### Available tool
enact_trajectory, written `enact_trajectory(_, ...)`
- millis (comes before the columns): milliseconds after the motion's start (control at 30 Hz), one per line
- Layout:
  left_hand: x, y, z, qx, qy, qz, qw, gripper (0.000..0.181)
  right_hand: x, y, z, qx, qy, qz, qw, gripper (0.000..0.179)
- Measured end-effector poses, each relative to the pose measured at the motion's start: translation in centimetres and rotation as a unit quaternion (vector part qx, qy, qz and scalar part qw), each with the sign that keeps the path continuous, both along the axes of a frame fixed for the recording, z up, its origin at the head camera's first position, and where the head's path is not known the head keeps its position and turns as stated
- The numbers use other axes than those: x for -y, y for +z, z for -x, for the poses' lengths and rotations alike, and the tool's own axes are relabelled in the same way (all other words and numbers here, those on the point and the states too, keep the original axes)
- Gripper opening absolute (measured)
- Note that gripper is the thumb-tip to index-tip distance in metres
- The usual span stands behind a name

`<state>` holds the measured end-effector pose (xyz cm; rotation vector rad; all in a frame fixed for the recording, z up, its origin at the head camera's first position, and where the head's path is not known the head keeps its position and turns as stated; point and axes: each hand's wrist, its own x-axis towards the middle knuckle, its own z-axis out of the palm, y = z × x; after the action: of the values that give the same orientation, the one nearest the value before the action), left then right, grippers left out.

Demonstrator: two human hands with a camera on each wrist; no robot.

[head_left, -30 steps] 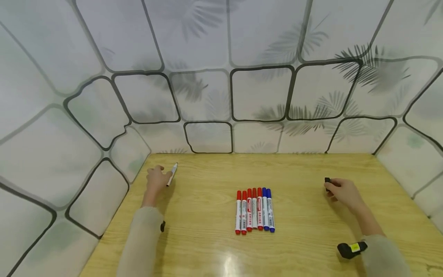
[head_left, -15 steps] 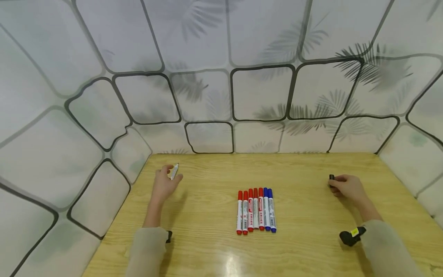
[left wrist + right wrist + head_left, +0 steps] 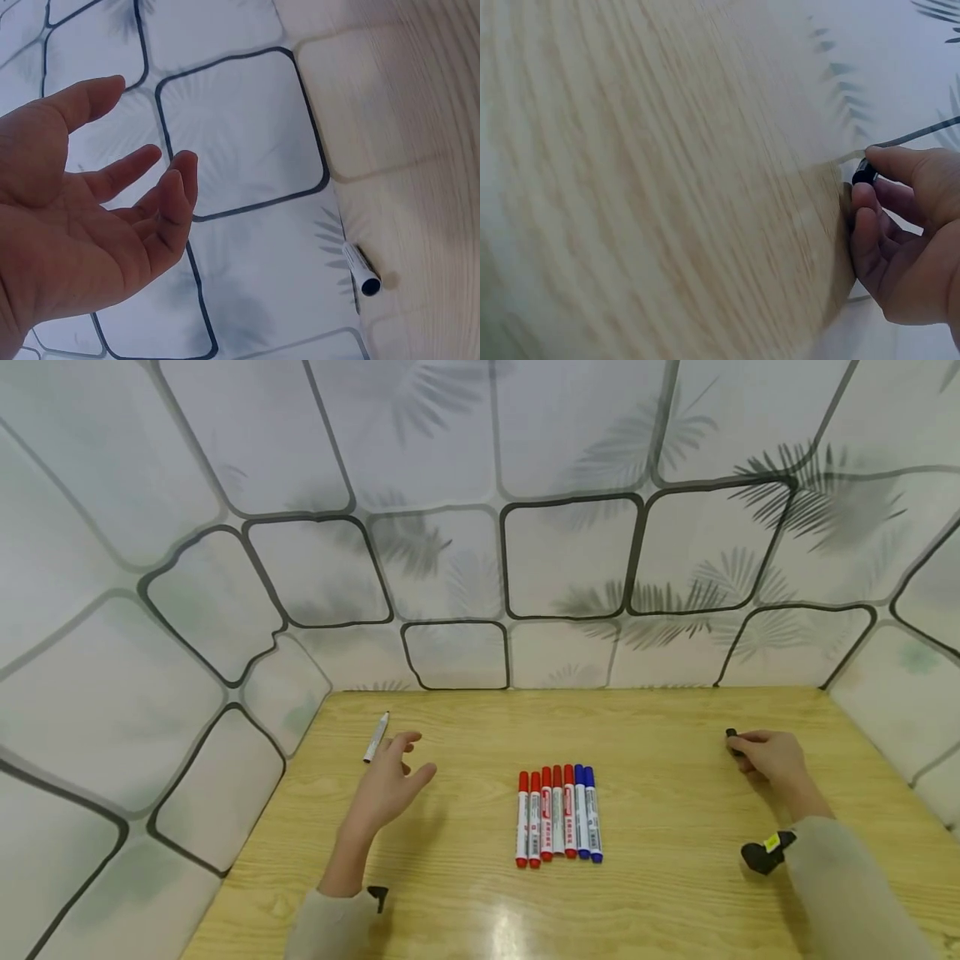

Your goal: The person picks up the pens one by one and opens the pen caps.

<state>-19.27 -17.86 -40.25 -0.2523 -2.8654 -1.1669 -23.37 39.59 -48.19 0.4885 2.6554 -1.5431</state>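
Taking the wall side of the pale wooden surface (image 3: 465, 893) as twelve o'clock and the row of pens as the middle of the dial, I see the person's left hand (image 3: 386, 789) out between nine and ten. It holds nothing: the thumb stands well away from the fingers, which are loosely bent. At ten o'clock, just beyond that hand, a white marker (image 3: 377, 739) lies on the surface, its slim tip bare and pointing toward one o'clock; the left wrist view shows its dark round end, apart from the fingers.

Over between two and three, the right hand (image 3: 776, 760) pinches a small black cap (image 3: 865, 172) between thumb and fingertips, the other fingers curling in underneath. A black device (image 3: 767, 853) with a yellow label sits by the pale right sleeve (image 3: 847, 893).

In the middle lie seven capped markers side by side, five red ones (image 3: 547, 810) toward nine and two blue ones (image 3: 588, 814) toward three, all with caps at twelve. Behind them rises the wall covering (image 3: 450, 568), patterned with dark rounded outlines and grey fronds.
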Motion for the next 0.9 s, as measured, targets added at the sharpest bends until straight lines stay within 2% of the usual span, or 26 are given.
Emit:
enact_trajectory(100, -0.7, -0.2, -0.6, 0.005, -0.006, -0.001, 1.0, 0.053, 0.1, -0.2, 0.0, -0.005, -0.019, -0.006, 0.9998, 0.059)
enact_trajectory(267, -1.3, -0.7, -1.0, 0.018, -0.02, -0.016, 0.9995, 0.051, 0.6, -0.4, 0.3, -0.012, -0.033, -0.018, 0.9992, 0.057)
enact_trajectory(467, -1.7, -0.8, -1.0, 0.025, -0.06, -0.044, 0.9969, 0.048, 1.1, -0.4, 0.4, -0.014, -0.031, -0.015, 0.9993, 0.054)
enact_trajectory(633, -1.7, -0.9, -1.2, 0.042, -0.076, -0.059, 0.9945, 0.045, 1.2, -0.6, 0.2, -0.014, -0.029, -0.017, 0.9993, 0.054)
enact_trajectory(767, -1.8, -1.1, -1.3, 0.044, -0.081, -0.06, 0.994, 0.044, 1.3, -0.8, 0.2, -0.007, -0.04, -0.001, 0.9992, 0.058)
enact_trajectory(900, -2.2, -1.3, -1.1, 0.044, -0.091, -0.064, 0.9928, 0.048, 1.1, -0.5, 0.0, 0.003, -0.058, 0.051, 0.997, 0.06)
